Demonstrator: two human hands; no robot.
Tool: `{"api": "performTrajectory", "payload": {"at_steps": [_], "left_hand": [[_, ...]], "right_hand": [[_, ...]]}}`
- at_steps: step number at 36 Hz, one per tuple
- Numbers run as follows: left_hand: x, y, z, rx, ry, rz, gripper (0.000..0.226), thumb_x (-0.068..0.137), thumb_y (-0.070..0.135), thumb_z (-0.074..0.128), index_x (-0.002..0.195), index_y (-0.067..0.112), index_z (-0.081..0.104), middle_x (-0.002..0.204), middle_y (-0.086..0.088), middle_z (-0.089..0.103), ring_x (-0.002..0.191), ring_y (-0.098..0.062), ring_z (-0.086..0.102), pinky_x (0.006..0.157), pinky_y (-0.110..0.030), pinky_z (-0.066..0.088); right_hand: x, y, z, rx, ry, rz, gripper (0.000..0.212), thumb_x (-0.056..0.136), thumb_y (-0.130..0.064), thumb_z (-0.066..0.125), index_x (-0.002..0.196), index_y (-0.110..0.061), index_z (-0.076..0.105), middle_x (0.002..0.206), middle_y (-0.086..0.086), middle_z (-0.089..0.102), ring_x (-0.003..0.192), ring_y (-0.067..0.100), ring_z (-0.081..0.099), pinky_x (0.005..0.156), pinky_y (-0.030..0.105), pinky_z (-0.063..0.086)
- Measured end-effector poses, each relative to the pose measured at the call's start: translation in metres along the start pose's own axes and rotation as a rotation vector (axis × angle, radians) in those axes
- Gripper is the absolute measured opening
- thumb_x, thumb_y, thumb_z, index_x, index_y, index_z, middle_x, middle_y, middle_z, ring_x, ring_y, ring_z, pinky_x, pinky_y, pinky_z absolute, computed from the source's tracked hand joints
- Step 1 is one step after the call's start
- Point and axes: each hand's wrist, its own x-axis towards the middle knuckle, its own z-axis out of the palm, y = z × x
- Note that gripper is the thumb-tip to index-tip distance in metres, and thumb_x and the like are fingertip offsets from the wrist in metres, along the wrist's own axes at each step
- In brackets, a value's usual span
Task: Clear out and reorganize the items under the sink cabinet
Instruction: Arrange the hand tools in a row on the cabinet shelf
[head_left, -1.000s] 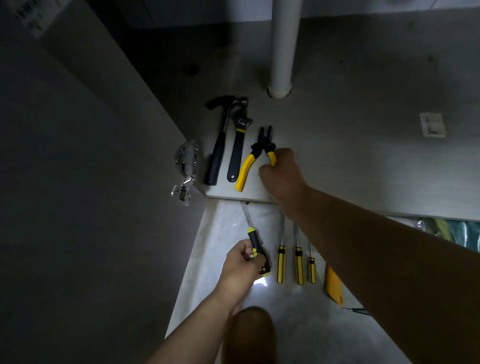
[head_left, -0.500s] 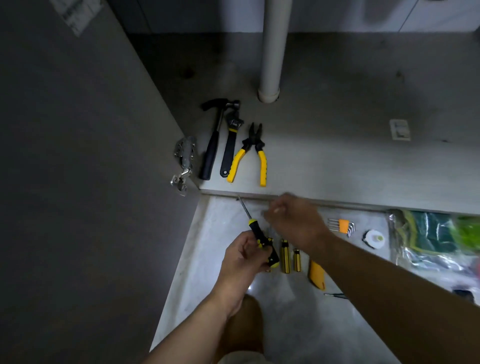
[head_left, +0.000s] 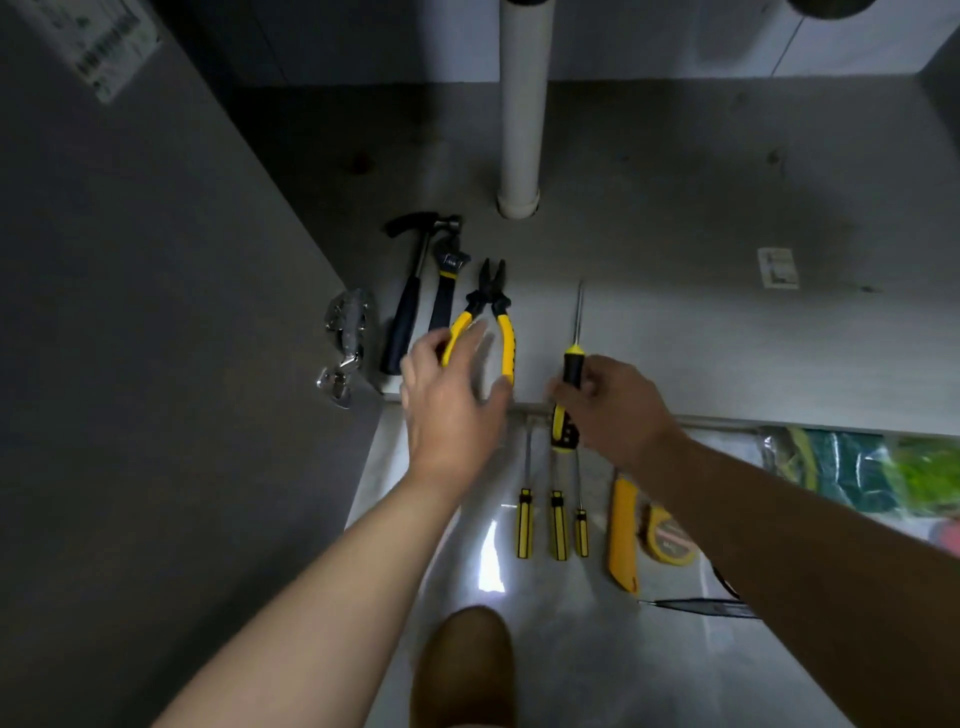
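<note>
While the screwdriver (head_left: 573, 364) is gripped by its handle in the right hand (head_left: 613, 410) at mid-frame, its shaft is pointed up-frame over the cabinet floor (head_left: 701, 338), parallel to the pliers (head_left: 506, 338) just frame-left, above which the left hand (head_left: 447, 410) is spread with fingers apart

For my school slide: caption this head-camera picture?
Right hand holds a screwdriver beside the pliers; left hand hovers open over them.
</note>
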Motion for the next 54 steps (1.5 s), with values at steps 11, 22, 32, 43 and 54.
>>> {"api": "performTrajectory", "payload": {"at_steps": [11,22,32,43,54], "left_hand": [[0.03,-0.001,0.035,0.187,0.013,0.113,0.051,0.094,0.012,0.061,0.139,0.036,0.058,0.149,-0.009,0.04,0.135,-0.028,0.037,0.101,-0.041,0.036],[0.057,0.008,0.043,0.142,-0.005,0.004,0.053,0.094,0.024,0.064,0.143,0.041,0.051,0.152,-0.006,0.034,0.135,-0.031,0.032,0.105,-0.046,0.033],[0.04,0.003,0.035,-0.14,0.025,-0.008,0.052,0.095,0.008,0.059,0.144,0.026,0.055,0.15,-0.007,0.038,0.138,-0.027,0.034,0.115,-0.047,0.034],[-0.03,-0.019,0.034,-0.089,0.23,0.095,0.021,0.091,0.016,0.057,0.112,0.02,0.056,0.115,0.003,0.042,0.109,-0.018,0.047,0.091,-0.038,0.049],[-0.098,-0.061,0.073,-0.055,-0.515,-0.271,0.046,0.083,0.043,0.075,0.114,0.023,0.049,0.095,0.002,0.061,0.087,-0.019,0.06,0.073,-0.033,0.048]], "right_hand": [[0.053,-0.015,0.004,0.099,-0.008,0.138,0.054,0.08,-0.024,0.077,0.12,-0.012,0.042,0.117,0.014,0.061,0.106,0.035,0.063,0.09,0.049,0.054],[0.075,-0.024,0.028,-0.003,0.154,-0.002,0.044,0.077,-0.024,0.073,0.101,-0.023,0.036,0.096,0.0,0.052,0.107,0.03,0.058,0.07,0.024,0.034],[0.069,-0.02,0.046,-0.051,0.194,-0.081,0.032,0.079,-0.033,0.071,0.097,-0.022,0.048,0.107,0.007,0.059,0.098,0.026,0.06,0.069,0.022,0.033],[0.031,0.001,0.038,0.087,0.174,-0.081,0.028,0.085,-0.022,0.064,0.109,-0.018,0.051,0.099,0.006,0.065,0.091,0.023,0.061,0.063,0.023,0.038],[-0.064,0.084,0.07,-0.328,-0.155,0.173,0.027,0.088,-0.037,0.057,0.107,-0.018,0.055,0.107,0.014,0.068,0.105,0.038,0.063,0.078,0.036,0.049]]}}
